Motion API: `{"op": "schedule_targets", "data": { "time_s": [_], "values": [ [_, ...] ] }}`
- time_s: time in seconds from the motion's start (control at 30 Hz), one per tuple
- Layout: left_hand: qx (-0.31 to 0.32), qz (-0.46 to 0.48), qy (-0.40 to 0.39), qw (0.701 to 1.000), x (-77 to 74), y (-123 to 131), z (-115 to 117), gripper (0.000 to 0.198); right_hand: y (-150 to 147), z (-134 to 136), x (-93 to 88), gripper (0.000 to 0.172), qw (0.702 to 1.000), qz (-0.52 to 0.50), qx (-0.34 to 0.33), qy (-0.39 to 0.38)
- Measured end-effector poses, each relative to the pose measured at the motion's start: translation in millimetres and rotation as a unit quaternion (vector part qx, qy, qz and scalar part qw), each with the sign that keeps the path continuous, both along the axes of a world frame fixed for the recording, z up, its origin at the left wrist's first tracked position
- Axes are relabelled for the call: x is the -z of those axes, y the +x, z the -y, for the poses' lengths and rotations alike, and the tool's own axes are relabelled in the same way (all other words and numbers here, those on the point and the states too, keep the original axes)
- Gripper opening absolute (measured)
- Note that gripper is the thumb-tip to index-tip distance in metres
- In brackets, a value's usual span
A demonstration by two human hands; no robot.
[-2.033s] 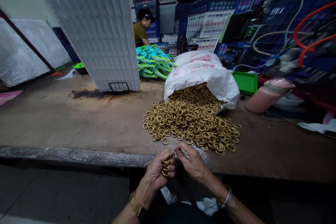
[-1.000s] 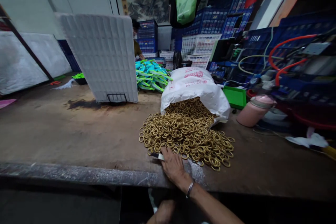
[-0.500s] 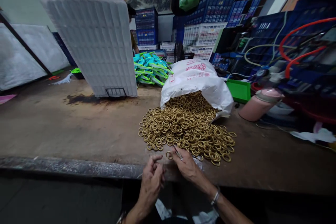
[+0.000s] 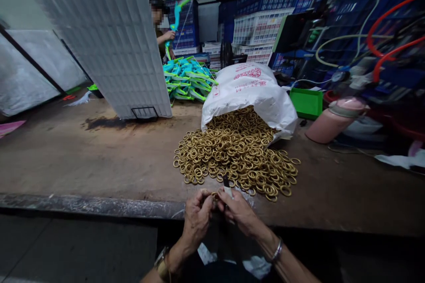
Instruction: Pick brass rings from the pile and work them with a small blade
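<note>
A heap of brass rings (image 4: 235, 157) spills from a white sack (image 4: 252, 90) lying on the brown workbench (image 4: 99, 159). At the bench's near edge my left hand (image 4: 196, 221) and my right hand (image 4: 239, 213) meet, both pinched on one brass ring (image 4: 215, 195) between them. My right hand also grips a small knife (image 4: 227, 185) whose blade points up toward the heap. A watch sits on my left wrist and a bangle on my right.
A white grid panel (image 4: 113, 48) stands upright at the back left. Turquoise and green toy bows (image 4: 187, 80) are piled behind it, where another person (image 4: 159, 22) lifts one. A green tray (image 4: 307, 102), a pink flask (image 4: 335, 119), hoses and stacked crates fill the right.
My hands have closed together on one ring from the heap's edge; two seconds ago my left hand held a stack of rings. The person behind has raised a toy bow.
</note>
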State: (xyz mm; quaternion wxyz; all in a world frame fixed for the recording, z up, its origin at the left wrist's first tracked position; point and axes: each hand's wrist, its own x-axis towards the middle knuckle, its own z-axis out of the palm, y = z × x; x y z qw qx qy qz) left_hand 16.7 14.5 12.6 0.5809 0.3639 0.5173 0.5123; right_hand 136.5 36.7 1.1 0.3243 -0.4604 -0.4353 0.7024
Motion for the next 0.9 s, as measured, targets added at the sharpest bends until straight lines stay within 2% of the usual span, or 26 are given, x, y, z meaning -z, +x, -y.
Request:
{"op": "schedule_targets", "data": {
  "time_s": [0.17,0.3,0.4,0.57,0.63,0.77,0.9],
  "values": [
    [0.030,-0.014,-0.016,0.999,-0.4,1,2,0.023,4,-5,6.1,0.028,0.998,0.035,0.036,0.024],
    [0.085,-0.016,-0.029,0.996,2.9,0,2,0.028,11,-10,8.3,0.020,0.982,0.137,0.035,0.124],
    [0.123,-0.004,-0.055,0.991,4.3,-1,2,0.030,15,-11,7.5,0.017,0.968,0.177,0.038,0.172],
    [0.128,0.082,-0.081,0.985,5.5,1,3,0.028,16,-10,11.7,0.015,0.983,0.114,0.014,0.146],
    [0.119,0.097,-0.075,0.985,5.7,3,5,0.028,17,-10,13.4,0.017,0.981,0.125,0.020,0.145],
    [0.092,0.113,-0.053,0.988,6.0,5,5,0.027,22,-6,15.4,0.016,0.943,0.245,0.036,0.220],
    [0.080,0.106,-0.042,0.990,8.2,5,4,0.026,25,2,19.5,0.013,0.882,0.328,-0.032,0.336]
  ]
}}
